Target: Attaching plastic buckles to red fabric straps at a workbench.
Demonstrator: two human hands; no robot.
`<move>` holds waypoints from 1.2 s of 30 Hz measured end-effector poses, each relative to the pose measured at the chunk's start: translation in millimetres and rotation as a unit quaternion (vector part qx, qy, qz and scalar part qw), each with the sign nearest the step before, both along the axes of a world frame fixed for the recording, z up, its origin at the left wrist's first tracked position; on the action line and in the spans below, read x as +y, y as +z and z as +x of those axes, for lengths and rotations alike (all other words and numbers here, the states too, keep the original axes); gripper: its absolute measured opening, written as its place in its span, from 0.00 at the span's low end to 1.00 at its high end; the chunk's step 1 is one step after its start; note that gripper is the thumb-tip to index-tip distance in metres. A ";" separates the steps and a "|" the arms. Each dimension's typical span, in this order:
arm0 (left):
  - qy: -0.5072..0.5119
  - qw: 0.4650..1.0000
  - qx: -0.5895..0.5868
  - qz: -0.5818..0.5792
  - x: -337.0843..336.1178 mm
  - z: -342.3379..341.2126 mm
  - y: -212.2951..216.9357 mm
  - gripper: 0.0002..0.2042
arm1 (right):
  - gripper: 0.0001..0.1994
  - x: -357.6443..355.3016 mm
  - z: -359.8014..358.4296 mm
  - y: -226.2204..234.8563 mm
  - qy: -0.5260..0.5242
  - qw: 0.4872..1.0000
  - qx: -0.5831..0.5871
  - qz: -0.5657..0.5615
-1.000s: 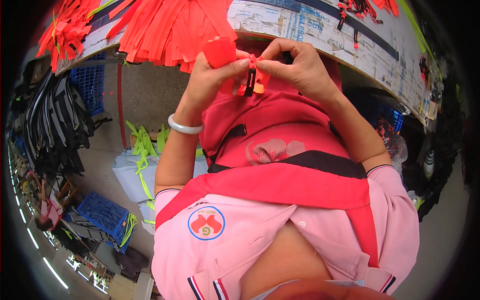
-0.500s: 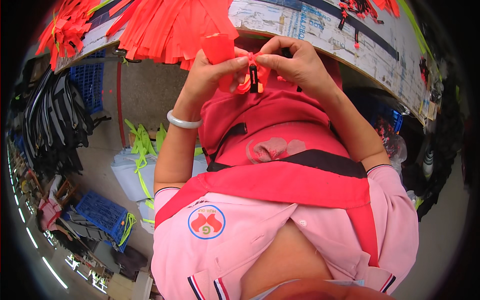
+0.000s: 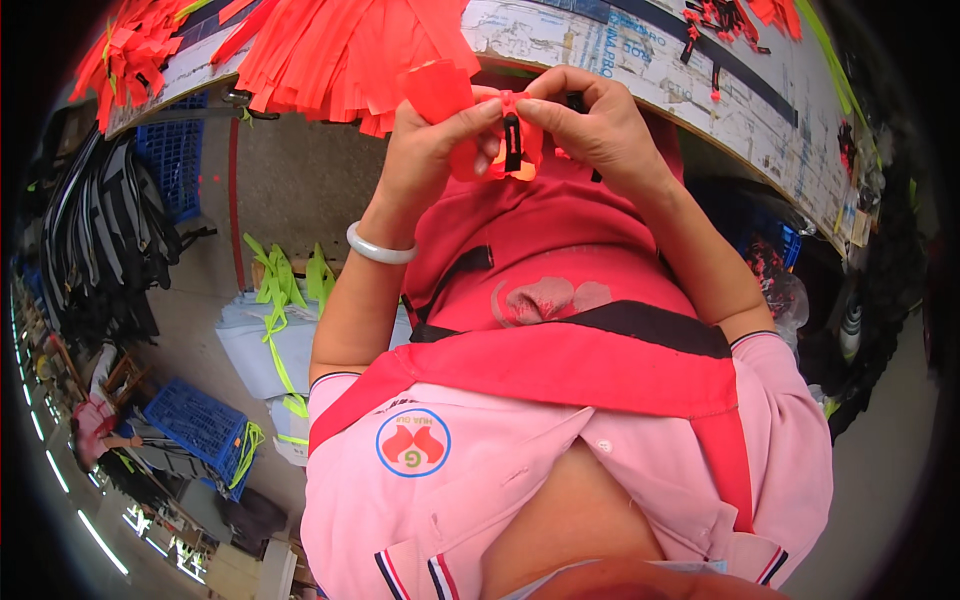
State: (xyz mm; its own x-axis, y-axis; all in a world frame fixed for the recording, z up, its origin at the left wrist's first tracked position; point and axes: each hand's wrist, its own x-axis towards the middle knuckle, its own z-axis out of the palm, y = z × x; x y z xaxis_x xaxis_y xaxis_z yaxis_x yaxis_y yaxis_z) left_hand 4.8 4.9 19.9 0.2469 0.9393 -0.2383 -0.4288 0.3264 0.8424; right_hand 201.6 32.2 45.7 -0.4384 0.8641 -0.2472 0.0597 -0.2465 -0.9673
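Note:
My left hand (image 3: pixel 432 150) is closed around a neon red-orange fabric strip (image 3: pixel 440 88), whose loose end stands up above the thumb. Facing it, my right hand (image 3: pixel 597 125) pinches the same red-orange material between thumb and forefinger. A small black zipper pull (image 3: pixel 513 145) hangs down from the material between the two thumbs. The fingertips almost meet, so exactly how the pull joins the strip is hidden. Both hands are just in front of the table edge, above a red apron (image 3: pixel 560 270).
Many red-orange strips (image 3: pixel 350 60) hang over the edge of the worn table (image 3: pixel 560 40). Black and red small parts (image 3: pixel 722 25) lie at its far right. Grey-black straps (image 3: pixel 110 240) hang at left, above a blue crate (image 3: pixel 200 420). Another person (image 3: pixel 95 425) is at the lower left.
The black zipper pull and both pinching hands have shifted very slightly right. My left wrist has moved a little to the right; the grips look the same.

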 end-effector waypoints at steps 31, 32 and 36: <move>-0.041 0.999 -0.027 -0.017 -1.3 -12.6 -11.0 0.09 | 0.10 -7.2 -5.8 -2.5 0.012 1.000 -0.017 0.011; -0.034 0.999 -0.030 -0.019 -1.4 -12.5 -10.5 0.08 | 0.10 -6.6 -6.1 1.8 0.015 0.999 -0.048 0.006; -0.024 0.999 -0.031 -0.025 -1.7 -14.0 -14.2 0.08 | 0.10 -3.8 -6.1 4.5 0.032 0.997 -0.063 0.004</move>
